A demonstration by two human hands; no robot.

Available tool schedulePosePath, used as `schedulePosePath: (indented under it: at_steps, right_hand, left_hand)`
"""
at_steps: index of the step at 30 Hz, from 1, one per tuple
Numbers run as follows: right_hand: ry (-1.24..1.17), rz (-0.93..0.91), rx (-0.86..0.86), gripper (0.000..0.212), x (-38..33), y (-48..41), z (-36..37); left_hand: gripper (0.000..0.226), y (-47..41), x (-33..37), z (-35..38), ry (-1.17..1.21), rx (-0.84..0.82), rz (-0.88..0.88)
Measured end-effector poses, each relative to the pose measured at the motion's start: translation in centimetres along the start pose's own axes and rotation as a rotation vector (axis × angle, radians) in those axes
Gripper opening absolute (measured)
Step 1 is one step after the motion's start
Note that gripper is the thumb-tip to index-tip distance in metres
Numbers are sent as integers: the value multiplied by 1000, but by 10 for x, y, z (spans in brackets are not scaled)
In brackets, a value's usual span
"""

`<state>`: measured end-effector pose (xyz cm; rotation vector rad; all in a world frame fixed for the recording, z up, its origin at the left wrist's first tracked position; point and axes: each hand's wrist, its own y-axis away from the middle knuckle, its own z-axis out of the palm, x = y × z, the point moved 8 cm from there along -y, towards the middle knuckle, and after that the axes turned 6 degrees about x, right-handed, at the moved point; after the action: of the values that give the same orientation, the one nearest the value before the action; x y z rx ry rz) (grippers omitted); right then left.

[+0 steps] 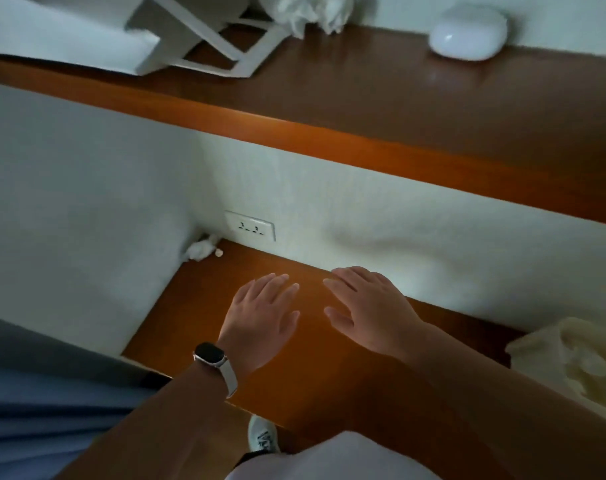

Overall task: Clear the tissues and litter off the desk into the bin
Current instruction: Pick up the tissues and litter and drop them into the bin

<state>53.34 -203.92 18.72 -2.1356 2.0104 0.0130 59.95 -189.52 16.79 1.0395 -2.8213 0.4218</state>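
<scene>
Head view, sole entry.

- Left hand [260,313]: palm down over the bench [197,306], fingers straight and spread, holding nothing. Watch [209,355] on the wrist.
- Right hand [367,306]: just beside the left, likewise flat and empty. Whether either palm touches the wood cannot be told.
- Crumpled tissue [201,250]: in the far left corner of the bench, against the wall, below the socket [250,226].
- Small scrap [219,252]: just beside that tissue.
- Second tissue wad [315,12]: on the upper shelf [363,98], near a white rounded device [467,31].
- Bin: not in view.

Step, as judged: collection not yet begun and nothing is in either hand. The next move calls for a forward-left reach into the corner and a pinch on the light tissue and scrap.
</scene>
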Motion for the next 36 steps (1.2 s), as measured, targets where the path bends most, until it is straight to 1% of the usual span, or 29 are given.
schedulePosePath:
  at_steps: [7,10,13,19,24,27,29,32,36]
  right_hand:
    - [-4,38,-83,56,-64,-84,54]
    - [-16,20,-113,54,-80,-113,73]
    - [-23,8,-123,51,-90,-141,93]
    - [-40,-83,-114,47,-102,-199,142]
    - [-73,-95,-78,41,-99,-239,191]
    - [-92,-95,-54,40,-94,-256,216]
    - [-105,-89,-29,41,-90,-263,228]
    - [-131,-108,58,39,-88,-268,235]
    - [-177,-118,170,24,-87,-275,235]
  left_hand:
    - [48,20,-137,6,-1,-51,-183]
    - [50,19,-180,12,41,-51,-284]
    - [50,10,-209,19,78,-11,-357]
    - [50,-21,-251,54,99,53,-441]
    - [58,-41,-269,88,125,109,-368]
    - [57,-47,-281,107,110,130,-379]
    - [51,-48,-285,114,121,177,-405]
    - [34,-49,-284,114,107,273,-435]
    - [23,-44,-281,113,115,345,-438]
